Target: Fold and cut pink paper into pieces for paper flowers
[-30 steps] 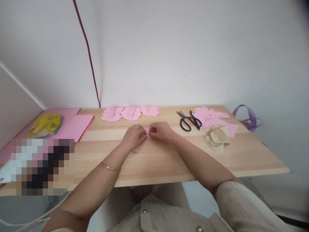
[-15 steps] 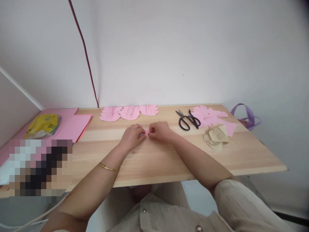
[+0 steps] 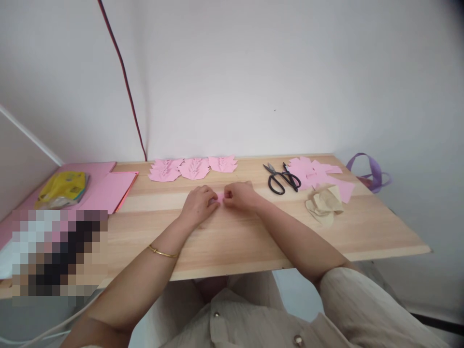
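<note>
My left hand [image 3: 198, 204] and my right hand [image 3: 239, 195] meet at the middle of the wooden table [image 3: 253, 237], fingertips pinched on a small pink paper piece [image 3: 219, 197] that lies on the wood; most of it is hidden by my fingers. A gold bangle sits on my left wrist. Behind my hands, three folded pink paper shapes [image 3: 194, 168] lie in a row near the wall.
Black scissors [image 3: 281, 178] lie to the right, beside pink paper scraps [image 3: 319, 174] and crumpled beige paper [image 3: 324, 205]. Pink sheets [image 3: 108, 188] and a yellow packet [image 3: 62, 188] lie at the left. A purple ribbon [image 3: 369, 171] hangs past the right edge. A red cord [image 3: 123, 82] runs down the wall.
My hands stay pinched together on the small pink piece with only slight finger movement. The view has shifted a little.
</note>
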`<state>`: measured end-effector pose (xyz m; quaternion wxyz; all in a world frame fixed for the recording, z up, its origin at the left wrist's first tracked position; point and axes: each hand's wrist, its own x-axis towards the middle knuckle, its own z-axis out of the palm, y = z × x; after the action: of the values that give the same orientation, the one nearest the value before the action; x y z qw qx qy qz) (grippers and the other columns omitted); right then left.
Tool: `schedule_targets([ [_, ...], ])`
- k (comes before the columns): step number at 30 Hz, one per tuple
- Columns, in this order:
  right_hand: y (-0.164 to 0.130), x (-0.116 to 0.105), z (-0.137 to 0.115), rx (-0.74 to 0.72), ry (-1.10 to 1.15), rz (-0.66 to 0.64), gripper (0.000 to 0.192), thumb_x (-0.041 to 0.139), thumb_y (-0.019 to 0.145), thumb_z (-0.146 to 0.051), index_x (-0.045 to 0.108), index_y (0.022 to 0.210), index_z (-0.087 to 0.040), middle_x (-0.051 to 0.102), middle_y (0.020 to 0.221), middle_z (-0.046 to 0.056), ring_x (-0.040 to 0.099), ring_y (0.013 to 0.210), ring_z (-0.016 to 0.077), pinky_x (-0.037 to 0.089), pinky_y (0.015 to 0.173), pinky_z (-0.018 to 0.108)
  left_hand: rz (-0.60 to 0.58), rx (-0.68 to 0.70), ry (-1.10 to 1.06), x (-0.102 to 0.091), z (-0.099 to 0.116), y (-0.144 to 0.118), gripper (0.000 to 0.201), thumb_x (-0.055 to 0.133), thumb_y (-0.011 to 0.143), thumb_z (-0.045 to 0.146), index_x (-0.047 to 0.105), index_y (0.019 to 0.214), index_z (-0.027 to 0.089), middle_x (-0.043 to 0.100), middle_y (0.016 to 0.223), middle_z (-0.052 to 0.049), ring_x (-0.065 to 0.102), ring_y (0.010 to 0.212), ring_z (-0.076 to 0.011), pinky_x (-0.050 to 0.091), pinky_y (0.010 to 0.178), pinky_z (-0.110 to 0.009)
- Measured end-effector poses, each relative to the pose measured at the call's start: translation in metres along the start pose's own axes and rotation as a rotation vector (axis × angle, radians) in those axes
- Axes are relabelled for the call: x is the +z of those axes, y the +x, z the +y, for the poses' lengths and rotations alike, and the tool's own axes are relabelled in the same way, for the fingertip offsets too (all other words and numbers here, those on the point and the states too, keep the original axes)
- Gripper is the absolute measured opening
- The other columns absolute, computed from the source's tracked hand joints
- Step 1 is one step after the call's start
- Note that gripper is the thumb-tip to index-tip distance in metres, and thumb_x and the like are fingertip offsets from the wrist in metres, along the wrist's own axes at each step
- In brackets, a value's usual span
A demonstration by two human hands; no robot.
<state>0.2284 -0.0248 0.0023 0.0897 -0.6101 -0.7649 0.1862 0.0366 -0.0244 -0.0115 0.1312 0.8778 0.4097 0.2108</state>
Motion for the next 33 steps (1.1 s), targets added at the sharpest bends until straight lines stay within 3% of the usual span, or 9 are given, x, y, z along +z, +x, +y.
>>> schedule_targets([
  [3,0.004,-0.009,0.011,0.163,-0.046,0.042,0.007,0.056,0.069,-0.025,0.06,0.067,-0.02,0.066,0.073,0.0,0.055,0.072,0.0163,0.026,0.079,0.036,-0.005,-0.005,0.002,0.0,0.001,0.0,0.011,0.062,0.074,0.026,0.067,0.082,0.019,0.061,0.09,-0.007,0.054,0.086,-0.0219,0.041,0.078,-0.035],
  [5,0.004,-0.012,0.014,0.19,-0.039,0.075,0.007,0.055,0.07,-0.025,0.06,0.068,-0.02,0.066,0.075,0.001,0.055,0.073,0.0163,0.027,0.078,0.034,-0.008,-0.009,0.013,0.001,0.001,0.0,0.012,0.062,0.073,0.026,0.067,0.082,0.02,0.061,0.09,-0.007,0.054,0.087,-0.0219,0.041,0.078,-0.035],
  [9,-0.001,-0.001,0.001,-0.02,0.044,0.039,0.012,0.059,0.07,-0.033,0.06,0.07,-0.021,0.066,0.075,-0.001,0.055,0.071,0.0146,0.027,0.077,0.033,0.012,-0.018,0.014,0.003,0.0,0.001,0.011,0.06,0.075,0.026,0.067,0.08,0.019,0.061,0.087,-0.008,0.054,0.085,-0.0219,0.04,0.077,-0.035],
  [11,-0.001,0.002,-0.002,-0.049,0.042,0.01,0.012,0.059,0.07,-0.033,0.06,0.069,-0.021,0.066,0.072,-0.002,0.054,0.071,0.0145,0.026,0.078,0.033,0.018,-0.025,0.003,0.003,0.0,0.001,0.012,0.06,0.075,0.027,0.067,0.08,0.02,0.061,0.087,-0.008,0.054,0.084,-0.0221,0.041,0.077,-0.036],
  [17,0.006,-0.016,0.019,0.21,-0.022,0.122,0.007,0.055,0.07,-0.024,0.06,0.071,-0.019,0.067,0.078,0.001,0.056,0.075,0.0166,0.027,0.078,0.034,-0.018,0.009,-0.037,-0.001,0.0,0.001,0.014,0.056,0.076,0.02,0.068,0.082,0.019,0.062,0.089,-0.008,0.055,0.087,-0.0218,0.042,0.078,-0.035],
  [24,-0.008,0.0,-0.005,-0.088,0.125,0.044,0.008,0.054,0.072,-0.024,0.061,0.073,-0.021,0.066,0.076,-0.002,0.056,0.073,0.0132,0.028,0.071,0.028,-0.056,-0.104,0.016,-0.002,0.007,-0.002,0.023,0.047,0.08,0.018,0.069,0.084,0.02,0.063,0.081,-0.008,0.058,0.076,-0.0205,0.042,0.068,-0.031],
  [27,-0.009,0.006,-0.011,-0.102,0.088,0.045,0.01,0.053,0.074,-0.025,0.062,0.073,-0.021,0.065,0.078,0.0,0.054,0.074,0.0147,0.027,0.07,0.029,-0.042,-0.127,0.071,-0.002,0.009,-0.003,0.02,0.05,0.078,0.02,0.07,0.08,0.018,0.062,0.077,-0.009,0.056,0.076,-0.0227,0.041,0.069,-0.034],
  [30,-0.006,0.008,-0.01,-0.112,0.038,0.084,0.011,0.053,0.076,-0.025,0.063,0.077,-0.021,0.064,0.085,0.002,0.053,0.08,0.0171,0.027,0.073,0.031,0.016,-0.041,0.106,-0.003,0.009,-0.003,0.017,0.052,0.077,0.02,0.069,0.075,0.018,0.061,0.085,-0.009,0.053,0.084,-0.0238,0.041,0.077,-0.036],
  [33,-0.003,0.009,-0.005,-0.14,0.03,0.12,0.015,0.053,0.078,-0.024,0.065,0.086,-0.023,0.062,0.097,0.005,0.051,0.09,0.02,0.029,0.079,0.034,-0.021,-0.021,0.08,-0.005,0.01,-0.003,0.017,0.051,0.077,0.018,0.068,0.077,0.018,0.061,0.088,-0.007,0.054,0.084,-0.0204,0.042,0.076,-0.033],
])
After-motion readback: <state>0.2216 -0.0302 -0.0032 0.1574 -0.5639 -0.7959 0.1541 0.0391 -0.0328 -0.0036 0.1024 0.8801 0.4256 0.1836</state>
